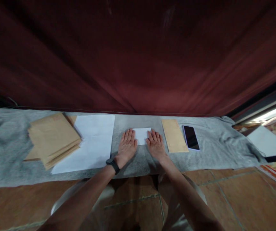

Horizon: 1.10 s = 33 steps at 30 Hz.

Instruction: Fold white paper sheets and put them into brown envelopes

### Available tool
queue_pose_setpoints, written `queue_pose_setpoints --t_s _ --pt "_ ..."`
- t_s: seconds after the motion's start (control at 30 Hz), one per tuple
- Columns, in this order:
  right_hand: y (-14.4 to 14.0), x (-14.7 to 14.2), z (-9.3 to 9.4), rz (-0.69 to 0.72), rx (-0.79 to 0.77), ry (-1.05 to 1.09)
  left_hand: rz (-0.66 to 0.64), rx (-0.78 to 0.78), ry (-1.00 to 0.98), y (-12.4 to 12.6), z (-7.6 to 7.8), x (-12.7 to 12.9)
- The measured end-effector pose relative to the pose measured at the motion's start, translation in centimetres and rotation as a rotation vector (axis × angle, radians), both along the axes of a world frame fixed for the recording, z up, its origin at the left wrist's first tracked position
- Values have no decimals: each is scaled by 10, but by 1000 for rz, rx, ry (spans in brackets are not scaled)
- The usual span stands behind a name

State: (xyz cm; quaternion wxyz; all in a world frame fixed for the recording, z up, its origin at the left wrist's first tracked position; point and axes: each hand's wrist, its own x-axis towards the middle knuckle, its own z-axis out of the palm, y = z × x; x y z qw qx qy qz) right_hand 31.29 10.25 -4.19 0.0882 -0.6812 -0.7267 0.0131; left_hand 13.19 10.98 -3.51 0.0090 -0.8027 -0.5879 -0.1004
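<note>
A small white piece of paper (142, 136), which looks folded, lies on the grey cloth in front of me. My left hand (127, 144) rests flat at its left edge, palm down with the fingers stretched out. At the opposite edge my right hand (155, 144) lies flat in the same way, its thumb pointing in toward the paper. Just right of that hand is a brown envelope (175, 136). To the left of my left hand are large white sheets of paper (96, 141), partly covered by a pile of brown envelopes (55, 136).
A phone (191, 138) with a dark screen lies right of the single envelope. The grey cloth (218, 141) covers a long narrow surface. Behind it hangs a dark red curtain (138, 64). Brown floor tiles (138, 205) show below, and a white box-like object (268, 142) is at far right.
</note>
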Motion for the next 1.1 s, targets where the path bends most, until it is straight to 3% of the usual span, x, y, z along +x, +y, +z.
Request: queue_pose_setpoints --t_s 0.17,0.27,0.57,0.8,1.1 --pt "2 6 7 25 -39 14 -254 28 -62 -22 -2 14" --pt "4 15 10 63 -89 28 -327 26 -68 -28 -3 18" --pt "7 28 22 60 -235 43 -250 -20 -73 -2 -6 38" --pt "6 26 25 52 -241 41 -208 -79 -85 12 -5 52" --pt "9 33 19 82 -216 55 -108 -94 -84 16 -3 46"
